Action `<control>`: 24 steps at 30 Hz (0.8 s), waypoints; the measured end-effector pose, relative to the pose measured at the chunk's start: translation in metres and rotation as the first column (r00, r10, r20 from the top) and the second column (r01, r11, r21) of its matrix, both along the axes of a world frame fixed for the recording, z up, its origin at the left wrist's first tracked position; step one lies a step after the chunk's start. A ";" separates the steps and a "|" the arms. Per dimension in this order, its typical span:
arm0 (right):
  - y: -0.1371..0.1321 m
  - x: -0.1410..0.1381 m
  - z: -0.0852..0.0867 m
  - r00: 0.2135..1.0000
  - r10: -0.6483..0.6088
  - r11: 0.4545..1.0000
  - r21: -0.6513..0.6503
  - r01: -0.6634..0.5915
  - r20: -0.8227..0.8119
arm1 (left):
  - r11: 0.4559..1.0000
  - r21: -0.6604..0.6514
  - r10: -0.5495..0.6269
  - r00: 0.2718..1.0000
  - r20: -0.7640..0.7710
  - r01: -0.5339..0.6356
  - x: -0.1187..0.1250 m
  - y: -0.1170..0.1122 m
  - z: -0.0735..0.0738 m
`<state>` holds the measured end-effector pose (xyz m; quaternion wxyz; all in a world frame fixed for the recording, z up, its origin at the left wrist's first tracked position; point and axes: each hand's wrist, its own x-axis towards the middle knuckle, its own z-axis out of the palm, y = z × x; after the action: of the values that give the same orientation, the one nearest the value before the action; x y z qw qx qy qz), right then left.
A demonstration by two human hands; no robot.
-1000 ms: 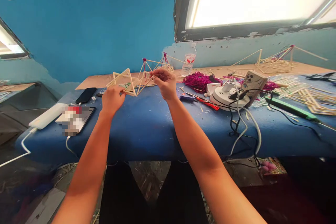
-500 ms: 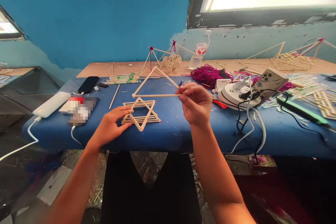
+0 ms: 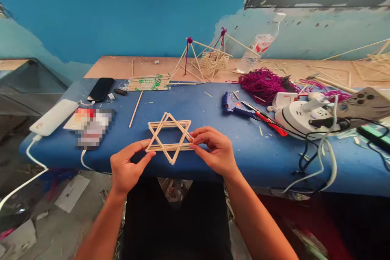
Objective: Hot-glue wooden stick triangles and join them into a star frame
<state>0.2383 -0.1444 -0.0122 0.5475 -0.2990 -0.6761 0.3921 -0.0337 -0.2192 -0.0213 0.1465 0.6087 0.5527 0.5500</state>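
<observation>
The fingers (image 3: 143,145) of the left hand (image 3: 126,166) pinch the left corner of a star of wooden sticks (image 3: 169,136), thumb and forefinger closed on its tip. Across from them the right hand (image 3: 215,151) grips the star's right corner the same way, fingertips closed on the sticks there. The star lies flat on the blue bench (image 3: 195,105), close to its near edge and between the two hands; it is two stacked triangles laid crosswise so the six points stick out.

To the left of the star a single loose stick (image 3: 135,109) lies slantwise on the blue cover. Farther left sit a white power bank (image 3: 54,117) with a cable running off it and a dark phone (image 3: 100,89). Behind the star is a flat bundle of sticks (image 3: 148,82), and past that, on the bare wood, two stick pyramids (image 3: 204,59) tied at the top with purple thread.

To the right lie a blue glue gun (image 3: 229,103) and red-handled pliers (image 3: 268,123), then a heap of purple yarn (image 3: 262,83). A round white power strip (image 3: 304,118) with plugs and tangled cords sits nearer the right edge. A plastic bottle (image 3: 258,46) leans by the wall.
</observation>
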 end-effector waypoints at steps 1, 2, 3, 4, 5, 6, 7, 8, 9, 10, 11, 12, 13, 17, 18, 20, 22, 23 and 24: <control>-0.001 0.001 0.001 0.999 -0.029 0.999 0.036 0.028 0.041 | 0.999 0.031 -0.010 0.999 -0.034 0.011 0.000 0.002 0.001; -0.003 0.002 0.001 0.995 -0.058 0.997 0.065 0.053 0.075 | 0.998 0.053 -0.027 0.998 -0.056 0.030 0.000 0.003 0.002; -0.004 0.002 0.001 0.992 -0.080 0.994 0.085 0.071 0.102 | 0.996 0.068 -0.044 0.997 -0.069 0.049 0.000 0.005 0.004; -0.006 0.003 0.001 0.988 -0.095 0.992 0.096 0.084 0.121 | 0.995 0.080 -0.057 0.995 -0.079 0.063 0.000 0.006 0.005; -0.007 0.004 0.001 0.985 -0.106 0.990 0.102 0.092 0.135 | 0.993 0.088 -0.064 0.994 -0.089 0.072 0.000 0.007 0.006; -0.008 0.004 0.001 0.983 -0.112 0.990 0.103 0.098 0.148 | 0.993 0.094 -0.066 0.993 -0.098 0.076 0.000 0.008 0.006; -0.008 0.004 0.002 0.981 -0.113 0.990 0.102 0.098 0.158 | 0.992 0.096 -0.067 0.993 -0.102 0.077 0.000 0.008 0.006; -0.009 0.004 0.002 0.980 -0.111 0.991 0.098 0.095 0.165 | 0.992 0.097 -0.067 0.993 -0.102 0.077 -0.001 0.009 0.006; -0.009 0.004 0.002 0.979 -0.109 0.991 0.094 0.094 0.170 | 0.992 0.098 -0.068 0.993 -0.099 0.078 -0.001 0.009 0.005; -0.009 0.004 0.002 0.979 -0.107 0.992 0.089 0.093 0.172 | 0.992 0.098 -0.070 0.993 -0.095 0.079 -0.001 0.009 0.004; -0.009 0.004 0.002 0.980 -0.106 0.992 0.085 0.093 0.170 | 0.992 0.097 -0.072 0.993 -0.092 0.080 -0.002 0.008 0.004; -0.009 0.004 0.002 0.980 -0.104 0.993 0.080 0.092 0.167 | 0.992 0.095 -0.071 0.993 -0.091 0.080 -0.002 0.008 0.003; -0.009 0.004 0.002 0.981 -0.103 0.993 0.076 0.091 0.164 | 0.993 0.092 -0.069 0.993 -0.093 0.078 -0.003 0.008 0.002; -0.009 0.005 0.001 0.984 -0.096 0.994 0.066 0.087 0.147 | 0.997 0.059 -0.037 0.993 -0.111 0.044 -0.004 0.005 0.001; -0.009 0.005 0.000 0.985 -0.095 0.994 0.063 0.086 0.146 | 0.999 0.045 -0.024 0.993 -0.118 0.030 -0.004 0.005 0.001; -0.010 0.006 0.000 0.985 -0.094 0.995 0.059 0.086 0.148 | 1.000 0.018 -0.006 0.992 -0.129 0.008 -0.004 0.004 0.002; -0.010 0.006 -0.001 0.983 -0.093 0.995 0.059 0.085 0.156 | 1.000 0.006 -0.007 0.992 -0.126 0.008 -0.004 0.004 0.003; -0.010 0.006 -0.001 0.983 -0.094 0.994 0.062 0.085 0.159 | 1.000 0.015 -0.016 0.993 -0.120 0.018 -0.003 0.004 0.004; -0.010 0.006 0.000 0.982 -0.097 0.994 0.064 0.088 0.159 | 0.999 0.026 -0.027 0.993 -0.114 0.030 -0.003 0.005 0.005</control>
<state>0.2440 -0.1544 -0.0125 0.5164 -0.3454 -0.7146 0.3215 -0.0369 -0.2145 -0.0168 0.1139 0.6488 0.5438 0.5199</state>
